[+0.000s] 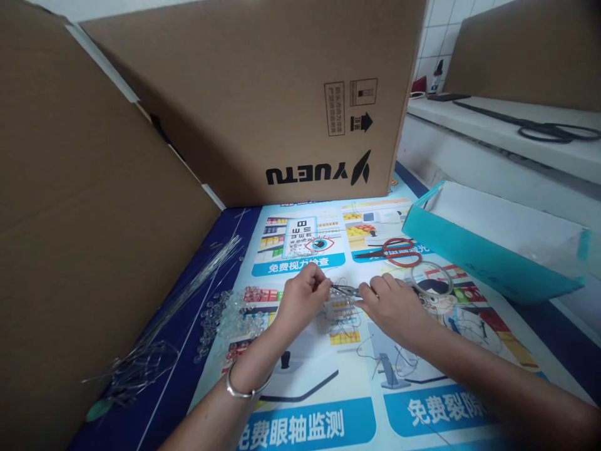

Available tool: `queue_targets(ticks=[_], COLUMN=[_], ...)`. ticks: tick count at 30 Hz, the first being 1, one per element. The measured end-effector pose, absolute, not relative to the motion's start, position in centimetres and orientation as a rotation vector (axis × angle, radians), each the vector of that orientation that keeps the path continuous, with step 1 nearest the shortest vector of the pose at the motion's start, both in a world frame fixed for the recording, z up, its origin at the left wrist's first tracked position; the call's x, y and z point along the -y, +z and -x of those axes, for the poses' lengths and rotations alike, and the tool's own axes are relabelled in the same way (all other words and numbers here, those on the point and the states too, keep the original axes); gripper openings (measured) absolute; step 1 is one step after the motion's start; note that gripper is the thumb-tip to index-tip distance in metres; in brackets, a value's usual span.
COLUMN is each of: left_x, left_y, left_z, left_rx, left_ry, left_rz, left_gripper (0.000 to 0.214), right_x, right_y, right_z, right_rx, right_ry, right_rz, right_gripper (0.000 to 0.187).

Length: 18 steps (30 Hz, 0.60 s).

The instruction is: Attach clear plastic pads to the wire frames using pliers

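My left hand [304, 297], with a metal bangle [247, 393] on its wrist, is closed in a pinch on thin wire. Just to the right, my right hand [393, 308] is closed around slim metal pliers [347, 290]; their handles are hidden in the palm. The jaws point left and meet the left fingertips. Loose loops of fine wire [350, 322] lie under and between both hands. Clear beads [239, 316] are heaped left of the left hand. Red-handled scissors [399, 252] and a ring-shaped wire coil [432, 279] lie beyond the right hand.
Large cardboard panels [244, 100] stand at the back and left. A teal box [488, 250] sits at the right, below a ledge holding big black scissors [554, 129]. Straight wires [197, 279] and a wire bundle [141, 369] lie on the left.
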<state>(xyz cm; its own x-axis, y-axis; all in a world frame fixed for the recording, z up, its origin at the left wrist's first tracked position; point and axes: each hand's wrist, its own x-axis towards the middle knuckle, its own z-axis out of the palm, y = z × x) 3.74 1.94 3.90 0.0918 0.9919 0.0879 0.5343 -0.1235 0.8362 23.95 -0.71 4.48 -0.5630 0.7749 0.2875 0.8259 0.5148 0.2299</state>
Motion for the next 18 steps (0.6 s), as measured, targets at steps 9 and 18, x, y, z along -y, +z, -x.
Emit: queue_targets(ticks=[9,18], left_x=[-1.8,-2.0], left_y=[3.6,3.8], left_z=[-4.0,-4.1], left_rx=[-1.509,-1.416], left_ry=[0.914,1.041], left_rz=[-1.734,-1.44], left_gripper=[0.01,0.012], right_x=[0.8,0.6], right_y=[4.5,3.2], right_z=[-23.8,-23.7], right_rx=[2.63,2.538], right_ry=[-0.414,-0.326], right_rz=[1.439,1.428], right_gripper=[0.024,0.024])
